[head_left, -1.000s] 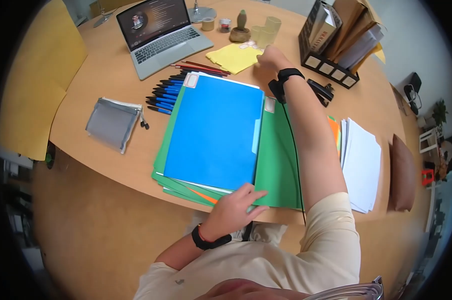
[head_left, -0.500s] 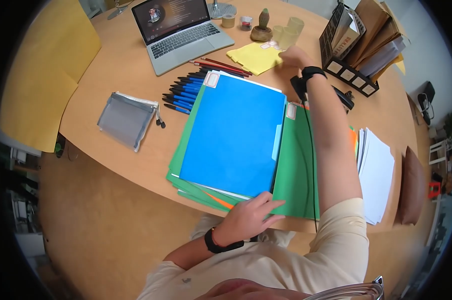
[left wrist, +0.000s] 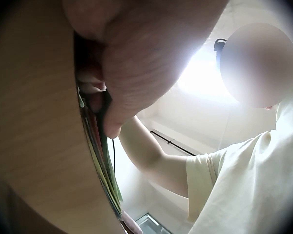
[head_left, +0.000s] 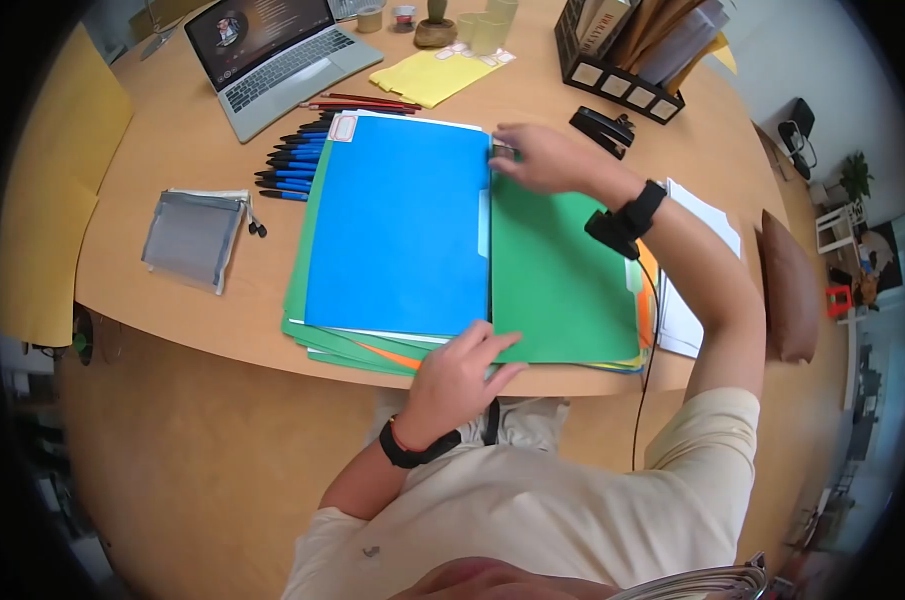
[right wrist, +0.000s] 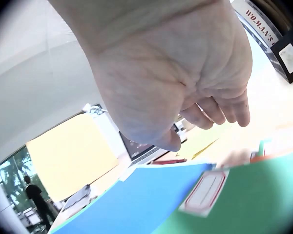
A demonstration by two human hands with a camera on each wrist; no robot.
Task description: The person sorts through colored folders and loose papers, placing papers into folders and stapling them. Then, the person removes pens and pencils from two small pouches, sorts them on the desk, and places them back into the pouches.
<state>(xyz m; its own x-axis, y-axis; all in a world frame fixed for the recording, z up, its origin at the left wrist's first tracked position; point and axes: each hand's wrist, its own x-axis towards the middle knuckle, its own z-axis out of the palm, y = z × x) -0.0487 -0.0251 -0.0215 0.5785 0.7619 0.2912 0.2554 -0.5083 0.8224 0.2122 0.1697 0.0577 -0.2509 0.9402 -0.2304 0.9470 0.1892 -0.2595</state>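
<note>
In the head view a blue folder [head_left: 398, 225] lies on a stack of green folders, with a red-bordered label [head_left: 342, 127] at its upper left corner. Beside it on the right is a green folder [head_left: 563, 265]. My right hand [head_left: 543, 158] is over that folder's upper left corner, covering its label. In the right wrist view the label [right wrist: 204, 192] shows below the loosely bent fingers, with nothing between them. My left hand [head_left: 458, 375] rests at the stacks' near edge, index finger and thumb extended over the seam between the blue and green folders.
Blue pens [head_left: 295, 160] and red pencils [head_left: 363, 104] lie left of and behind the folders. Yellow sheets [head_left: 438, 78] with labels, a laptop [head_left: 293, 70], a black stapler [head_left: 603, 130], a file holder [head_left: 628, 85], a mesh pouch [head_left: 195, 238] and white papers [head_left: 685, 318] surround them.
My right hand has come back from the yellow sheets to the green folder's upper left corner. The left hand stays at the folders' near edge. The head view has shifted.
</note>
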